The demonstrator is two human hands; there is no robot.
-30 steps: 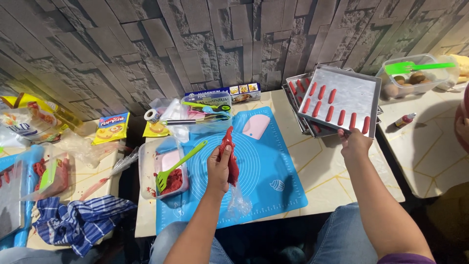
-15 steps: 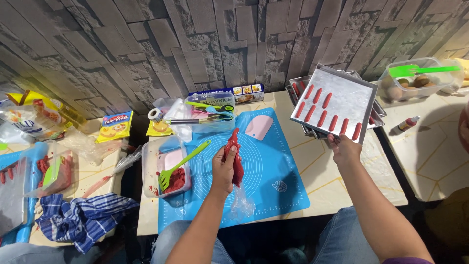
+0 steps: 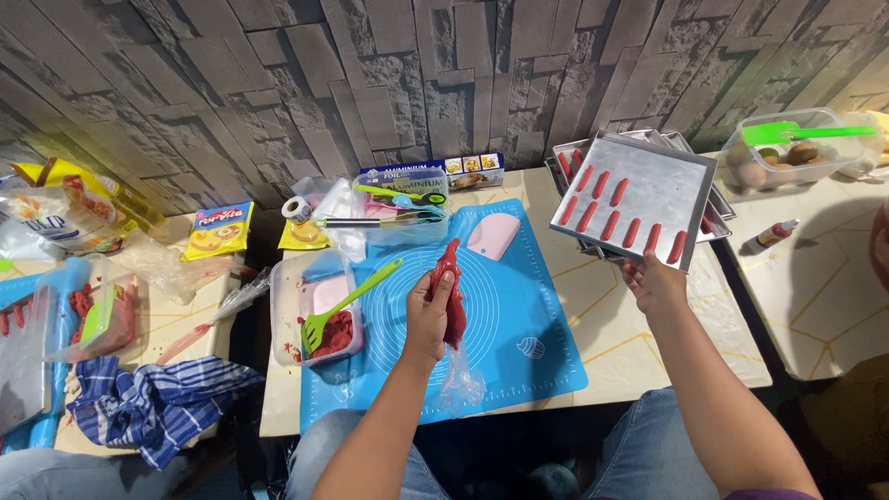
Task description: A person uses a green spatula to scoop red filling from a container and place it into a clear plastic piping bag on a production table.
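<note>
My left hand [image 3: 429, 318] grips a clear piping bag [image 3: 452, 296] filled with red batter, held upright over the blue silicone mat [image 3: 528, 306]. My right hand [image 3: 654, 284] holds the near edge of a metal baking tray [image 3: 648, 190], tilted up above the table. Several short red piped strips [image 3: 607, 222] lie in rows on that tray. More trays [image 3: 711, 222] are stacked under and behind it.
A clear container [image 3: 319, 315] with red batter and a green slotted spatula [image 3: 347, 301] sits left of the mat. A pink scraper [image 3: 492, 235], a foil box [image 3: 435, 172] and a tub of utensils [image 3: 403, 211] lie behind. A blue checked cloth [image 3: 148, 403] is at the left; a box with eggs [image 3: 796, 153] stands far right.
My right hand has lifted the baking tray off the stack and tilted it up toward me. My left hand with the piping bag has stayed over the mat.
</note>
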